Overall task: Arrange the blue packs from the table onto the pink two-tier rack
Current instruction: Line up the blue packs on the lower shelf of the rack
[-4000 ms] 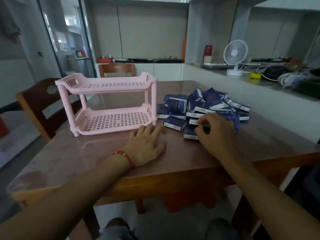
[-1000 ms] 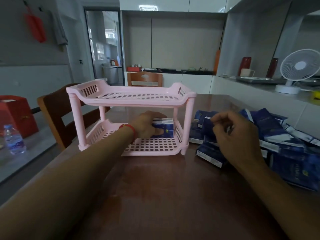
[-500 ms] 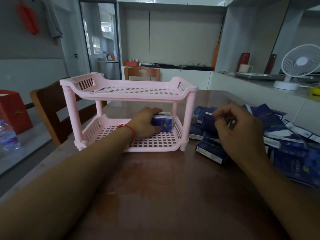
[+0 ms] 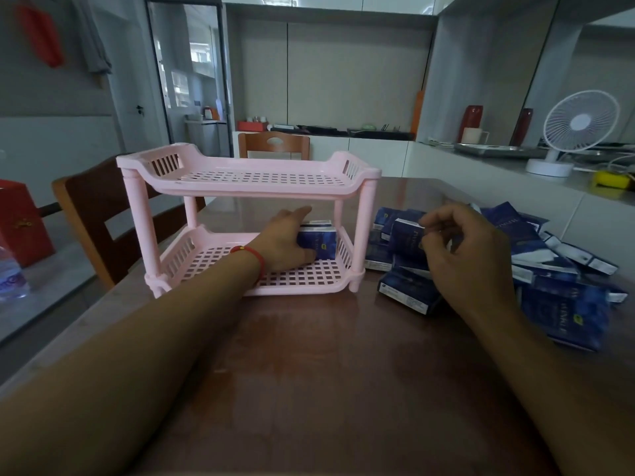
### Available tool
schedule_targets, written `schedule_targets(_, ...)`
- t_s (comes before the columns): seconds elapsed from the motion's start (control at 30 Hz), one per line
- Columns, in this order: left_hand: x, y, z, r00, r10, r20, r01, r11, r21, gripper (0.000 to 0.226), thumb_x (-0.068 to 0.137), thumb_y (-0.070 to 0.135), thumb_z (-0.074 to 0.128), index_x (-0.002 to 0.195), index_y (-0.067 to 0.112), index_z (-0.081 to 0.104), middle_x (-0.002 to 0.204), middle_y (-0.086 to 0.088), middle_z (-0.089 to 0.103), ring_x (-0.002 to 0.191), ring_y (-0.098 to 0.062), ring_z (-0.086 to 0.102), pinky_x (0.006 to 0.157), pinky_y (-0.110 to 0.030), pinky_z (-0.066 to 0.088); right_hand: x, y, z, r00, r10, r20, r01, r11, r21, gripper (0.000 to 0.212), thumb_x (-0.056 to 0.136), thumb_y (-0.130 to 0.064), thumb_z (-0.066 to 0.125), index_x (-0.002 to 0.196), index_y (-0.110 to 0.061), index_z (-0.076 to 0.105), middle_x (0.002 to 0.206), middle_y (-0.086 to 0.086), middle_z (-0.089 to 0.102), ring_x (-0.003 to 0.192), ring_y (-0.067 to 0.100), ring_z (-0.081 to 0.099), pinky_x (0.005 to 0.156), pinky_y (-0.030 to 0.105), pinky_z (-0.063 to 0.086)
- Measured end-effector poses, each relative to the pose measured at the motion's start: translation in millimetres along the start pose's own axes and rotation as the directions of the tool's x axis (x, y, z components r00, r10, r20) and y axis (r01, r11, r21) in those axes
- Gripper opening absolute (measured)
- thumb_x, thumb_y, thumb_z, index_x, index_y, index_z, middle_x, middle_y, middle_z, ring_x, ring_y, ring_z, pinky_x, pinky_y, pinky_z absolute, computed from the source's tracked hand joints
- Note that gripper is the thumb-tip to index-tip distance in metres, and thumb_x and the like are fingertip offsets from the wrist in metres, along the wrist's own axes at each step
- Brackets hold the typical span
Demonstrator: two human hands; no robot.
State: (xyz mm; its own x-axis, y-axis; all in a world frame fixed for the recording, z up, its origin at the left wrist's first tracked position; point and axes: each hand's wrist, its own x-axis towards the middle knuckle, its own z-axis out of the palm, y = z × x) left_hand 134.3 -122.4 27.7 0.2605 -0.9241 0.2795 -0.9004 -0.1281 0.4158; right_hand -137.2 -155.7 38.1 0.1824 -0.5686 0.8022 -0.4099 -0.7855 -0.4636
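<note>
The pink two-tier rack (image 4: pixel 247 192) stands on the brown table (image 4: pixel 326 372), its top tier bare. On the lower tier, at the right end, stand blue packs (image 4: pixel 321 240). My left hand (image 4: pixel 281 243) reaches in and holds them, thumb across their front and index finger raised. To the right of the rack my right hand (image 4: pixel 467 255) pinches another blue pack (image 4: pixel 405 235) just above the pile. The heap of several blue packs (image 4: pixel 556 304) spreads over the table's right side.
A wooden chair (image 4: pixel 89 207) stands left of the table and another chair (image 4: pixel 274 146) behind the rack. A white fan (image 4: pixel 577 128) is on the counter at the right. A red box (image 4: pixel 20 221) and a water bottle (image 4: pixel 8 269) sit far left.
Four seconds ago both hands were at the table's front by the pile. Since then my left hand has put packs on the lower tier; its index finger has now lifted. My right hand has raised a pack.
</note>
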Motion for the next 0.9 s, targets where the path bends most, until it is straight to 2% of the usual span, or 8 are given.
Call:
schedule_targets(0.13, -11.5, 4.9, -9.4, 0.999, 0.024, -0.038, -0.024, 1.0, 0.007, 0.092, 0.078, 0.022, 0.075, 0.153, 0.02, 0.022, 0.148, -0.016, 0.038, 0.135, -0.033, 0.038, 0.112, -0.043, 0.036, -1.0, 0.5, -9.1, 0.996, -0.087, 0.012, 0.088, 0.993, -0.073, 0.01, 0.086, -0.007, 0.065, 0.093, -0.014, 0.067, 0.085, 0.0, 0.066, 0.073, 0.017, 0.06, 0.065, 0.021, 0.047)
schedule_targets(0.27, -41.5, 18.2, -18.5, 0.992, 0.075, -0.1, -0.067, 0.994, 0.082, 0.087, 0.08, 0.017, 0.069, 0.153, 0.015, 0.021, 0.149, -0.018, 0.035, 0.138, -0.036, 0.032, 0.114, -0.045, 0.03, -3.3, -1.4, -17.9, 0.951, -0.152, 0.269, 0.225, 0.937, -0.267, 0.013, 0.086, -0.02, 0.064, 0.097, -0.021, 0.07, 0.091, -0.006, 0.064, 0.092, 0.018, 0.056, 0.073, 0.034, 0.049)
schedule_targets(0.4, -86.5, 26.3, -21.4, 0.963, 0.192, -0.187, -0.151, 0.965, 0.215, 0.064, 0.078, 0.014, 0.068, 0.139, 0.011, 0.047, 0.136, -0.013, 0.047, 0.127, -0.032, 0.041, 0.107, -0.037, 0.035, -24.6, 1.3, -19.0, 0.796, -0.129, 0.591, 0.51, 0.669, -0.541, 0.038, 0.093, -0.047, 0.054, 0.12, -0.024, 0.067, 0.111, -0.004, 0.069, 0.107, 0.021, 0.051, 0.086, 0.036, 0.045)
schedule_targets(0.47, -105.6, 31.0, -16.0, 0.927, 0.287, -0.243, -0.224, 0.941, 0.255, 0.048, 0.075, 0.015, 0.068, 0.123, 0.014, 0.06, 0.122, -0.009, 0.056, 0.116, -0.029, 0.049, 0.099, -0.036, 0.041, -35.0, 4.0, -20.7, 0.778, -0.091, 0.622, 0.532, 0.623, -0.574, 0.04, 0.097, -0.047, 0.049, 0.126, -0.024, 0.064, 0.115, -0.003, 0.07, 0.108, 0.021, 0.051, 0.089, 0.037, 0.043)
schedule_targets(0.57, -122.7, 46.7, -6.8, 0.894, 0.379, -0.239, -0.337, 0.92, 0.199, 0.037, 0.075, 0.019, 0.063, 0.112, 0.018, 0.063, 0.112, -0.002, 0.059, 0.108, -0.023, 0.054, 0.092, -0.037, 0.047, -39.8, 2.1, -28.3, 0.851, -0.098, 0.515, 0.382, 0.79, -0.48, 0.032, 0.098, -0.038, 0.054, 0.124, -0.025, 0.067, 0.104, 0.0, 0.069, 0.096, 0.017, 0.053, 0.081, 0.033, 0.043)
schedule_targets(0.67, -126.7, 63.4, 1.8, 0.882, 0.422, -0.21, -0.422, 0.905, 0.048, 0.037, 0.081, 0.029, 0.058, 0.117, 0.021, 0.06, 0.112, 0.003, 0.058, 0.101, -0.013, 0.056, 0.087, -0.027, 0.048, -36.9, 1.9, -40.0, 0.897, 0.049, 0.44, 0.008, 0.992, -0.126, 0.026, 0.101, -0.029, 0.051, 0.12, -0.027, 0.068, 0.1, -0.002, 0.064, 0.086, 0.002, 0.056, 0.07, 0.016, 0.041)
schedule_targets(0.77, -127.9, 76.4, 11.3, 0.904, 0.382, -0.194, -0.409, 0.904, -0.126, 0.054, 0.083, 0.041, 0.068, 0.132, 0.024, 0.054, 0.116, 0.01, 0.06, 0.096, -0.002, 0.056, 0.088, -0.018, 0.047, -35.8, -2.2, -43.7, 0.853, 0.073, 0.516, -0.161, 0.979, 0.127, 0.026, 0.104, -0.027, 0.046, 0.113, -0.026, 0.07, 0.103, -0.01, 0.069, 0.091, -0.002, 0.063, 0.066, 0.009, 0.047)
schedule_targets(0.9, -126.3, 77.8, 17.1, 0.933, 0.349, -0.086, -0.359, 0.89, -0.281, 0.063, 0.083, 0.043, 0.072, 0.14, 0.033, 0.048, 0.126, 0.016, 0.062, 0.101, 0.004, 0.061, 0.088, -0.018, 0.051, -42.5, -10.6, -35.1, 0.77, 0.013, 0.638, -0.179, 0.964, 0.196, 0.021, 0.103, -0.03, 0.049, 0.113, -0.027, 0.068, 0.106, -0.016, 0.069, 0.097, -0.005, 0.064, 0.076, 0.009, 0.049)
